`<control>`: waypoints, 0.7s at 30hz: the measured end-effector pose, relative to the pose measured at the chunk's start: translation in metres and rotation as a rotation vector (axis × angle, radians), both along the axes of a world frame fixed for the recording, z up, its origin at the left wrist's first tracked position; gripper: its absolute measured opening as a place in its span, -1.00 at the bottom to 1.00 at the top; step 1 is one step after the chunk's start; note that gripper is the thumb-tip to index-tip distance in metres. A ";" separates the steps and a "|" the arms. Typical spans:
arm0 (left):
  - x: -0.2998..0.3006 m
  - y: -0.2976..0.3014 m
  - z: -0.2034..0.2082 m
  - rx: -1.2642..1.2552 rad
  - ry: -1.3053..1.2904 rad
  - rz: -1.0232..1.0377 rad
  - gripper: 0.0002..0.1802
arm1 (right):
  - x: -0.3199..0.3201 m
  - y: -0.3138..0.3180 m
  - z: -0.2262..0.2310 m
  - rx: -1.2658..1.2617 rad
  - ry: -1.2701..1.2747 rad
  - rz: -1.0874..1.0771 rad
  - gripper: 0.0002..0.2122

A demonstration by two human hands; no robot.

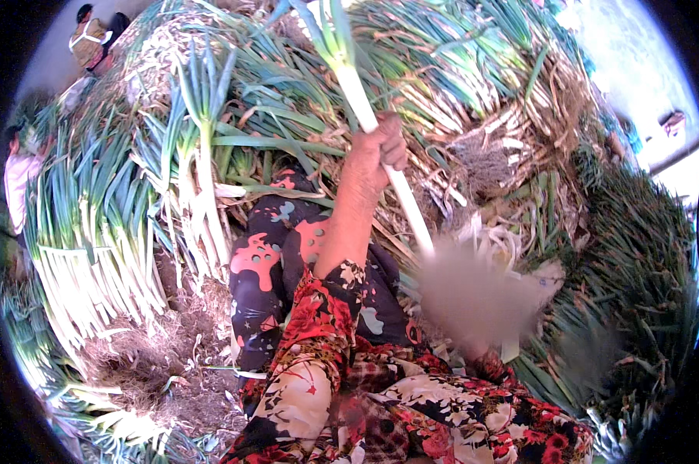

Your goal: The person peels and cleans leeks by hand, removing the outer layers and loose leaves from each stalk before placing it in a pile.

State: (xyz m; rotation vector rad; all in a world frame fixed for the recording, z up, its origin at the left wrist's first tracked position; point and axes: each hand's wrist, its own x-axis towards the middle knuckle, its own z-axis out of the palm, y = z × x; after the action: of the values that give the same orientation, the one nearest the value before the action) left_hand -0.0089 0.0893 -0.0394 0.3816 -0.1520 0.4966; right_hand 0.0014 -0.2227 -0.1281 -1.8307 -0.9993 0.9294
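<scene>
My left hand (378,145) is closed around the white shank of a long green onion (355,94). The onion slants across the middle, its green leaves at the top and its lower end reaching toward the right. A grey blur covers that lower end and the place where my right forearm leads. My right sleeve (495,366) shows just below the blur, but the right hand and its fingers are hidden. Pale peeled leaves (495,238) lie beside the blur.
Trimmed green onions (94,271) stand in a row at left, near a mound of roots (156,359). Untrimmed onions (450,69) are heaped at the back, with dark green stalks (635,255) at right. Two people (89,39) (21,182) are at the far left.
</scene>
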 end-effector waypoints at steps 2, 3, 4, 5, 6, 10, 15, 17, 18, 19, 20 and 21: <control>-0.032 0.003 0.000 0.122 0.322 0.257 -0.77 | -0.017 0.024 -0.004 0.023 -0.381 0.186 -0.74; -0.025 -0.013 0.018 0.178 0.496 0.319 -0.73 | -0.018 0.022 0.009 0.034 -0.527 0.152 -0.75; -0.020 -0.024 0.022 0.232 0.555 0.251 -0.69 | -0.020 0.017 0.019 0.031 -0.630 0.108 -0.76; -0.027 -0.028 0.014 0.235 0.646 0.275 -0.70 | -0.024 0.025 0.011 0.075 -0.661 0.112 -0.77; -0.026 -0.038 0.011 0.228 0.707 0.261 -0.69 | -0.027 0.026 0.010 0.086 -0.698 0.083 -0.78; -0.042 -0.072 0.015 0.075 0.467 0.076 -0.74 | -0.038 0.030 -0.007 0.235 -0.230 -0.229 -0.80; -0.067 -0.064 0.035 0.255 0.466 0.354 -0.82 | -0.062 0.059 0.045 0.358 1.111 -0.268 -0.79; -0.067 -0.071 0.045 0.356 0.463 0.409 -0.83 | -0.059 0.064 0.059 0.324 1.312 -0.199 -0.79; -0.075 -0.070 0.045 0.410 0.484 0.473 -0.82 | -0.059 0.074 0.058 0.273 1.338 -0.192 -0.80; -0.083 -0.071 0.043 0.368 0.489 0.415 -0.74 | -0.060 0.085 0.057 0.221 1.361 -0.186 -0.80; -0.089 -0.076 0.054 0.297 0.485 0.375 -0.69 | -0.056 0.093 0.064 0.184 1.354 -0.198 -0.81; -0.093 -0.075 0.053 0.306 0.445 0.425 -0.68 | -0.061 0.103 0.074 0.154 1.330 -0.259 -0.81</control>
State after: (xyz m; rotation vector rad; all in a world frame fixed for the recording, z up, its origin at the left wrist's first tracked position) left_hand -0.1015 0.0141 0.0135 0.8225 0.2944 0.7963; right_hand -0.0595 -0.1193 -0.0540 -0.8057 0.0172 1.4850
